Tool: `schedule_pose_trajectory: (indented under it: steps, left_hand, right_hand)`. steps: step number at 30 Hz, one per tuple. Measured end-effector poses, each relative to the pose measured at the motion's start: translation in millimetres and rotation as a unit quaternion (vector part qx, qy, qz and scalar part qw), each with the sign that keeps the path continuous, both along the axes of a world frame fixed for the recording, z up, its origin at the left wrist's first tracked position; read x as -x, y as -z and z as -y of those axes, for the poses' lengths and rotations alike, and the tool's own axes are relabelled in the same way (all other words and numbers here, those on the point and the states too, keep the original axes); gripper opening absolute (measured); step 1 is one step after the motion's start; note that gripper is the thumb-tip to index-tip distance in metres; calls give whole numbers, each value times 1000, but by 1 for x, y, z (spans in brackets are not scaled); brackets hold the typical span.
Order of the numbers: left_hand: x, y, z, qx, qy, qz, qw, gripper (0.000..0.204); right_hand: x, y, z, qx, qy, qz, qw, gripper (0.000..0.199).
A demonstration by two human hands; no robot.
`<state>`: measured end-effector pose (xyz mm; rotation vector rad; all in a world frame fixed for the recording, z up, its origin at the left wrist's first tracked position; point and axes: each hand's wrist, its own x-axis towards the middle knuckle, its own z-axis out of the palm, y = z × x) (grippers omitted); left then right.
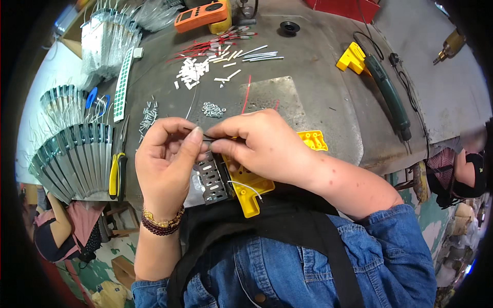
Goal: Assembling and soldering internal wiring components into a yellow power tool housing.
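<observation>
Above the near edge of the bench, my left hand and my right hand meet, fingertips almost touching. Both pinch a thin dark wire; its ends are hidden by my fingers. Right below them lies a yellow plastic housing with a perforated metal part beside it. A short white wire sticks out over the housing. Red wire stands up behind my right hand. A pile of small nuts sits just beyond my fingertips.
Long screws and yellow-black pliers lie left, near stacked metal strips. White sleeves, red-wired parts and an orange meter are farther back. A dark green soldering iron rests on a yellow holder at right.
</observation>
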<state>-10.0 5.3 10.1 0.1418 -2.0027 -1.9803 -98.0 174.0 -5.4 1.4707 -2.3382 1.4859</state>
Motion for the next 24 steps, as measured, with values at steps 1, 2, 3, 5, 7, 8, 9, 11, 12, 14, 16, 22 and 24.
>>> schedule_pose_trajectory:
  steps: [1,2,3,5,7,8,9,11,12,14,16,22,24]
  left_hand:
    - [-2,-2,2,-2,-6,1,1000,13]
    - [-1,-4,4,-22,15,7,1000,13]
    - [0,-5,6,-42,37,12,998,13]
    - [-1,-3,9,-44,35,7,998,10]
    - [-2,0,14,177,1,2,984,8]
    - [-1,-4,14,176,0,0,984,8]
    - [0,-10,14,301,8,-35,953,9]
    - [-1,-19,13,421,17,-67,904,9]
    - [0,-21,12,438,39,-77,895,9]
    - [4,-19,16,491,61,-120,861,10]
    - [0,-10,21,437,28,-101,893,10]
    - [1,-14,14,279,-46,-66,957,8]
    - [5,-19,23,482,32,-112,868,8]
  right_hand:
    - [0,2,0,3,0,9,1000,24]
    - [-1,3,1,5,1,19,1000,22]
    - [-1,2,2,2,-3,18,1000,22]
    - [-3,1,3,6,1,50,999,15]
    - [-4,4,3,15,-1,59,998,14]
    - [-4,5,3,25,-2,72,997,14]
    - [-4,5,3,24,-2,73,997,14]
    - [-5,4,3,30,0,77,997,13]
    - [-5,6,2,29,2,78,997,13]
    - [-4,9,2,42,1,63,997,12]
    - [-3,9,2,39,-2,51,998,11]
    - [-4,13,3,42,-6,61,997,11]
    - [-5,13,2,44,-8,61,997,11]
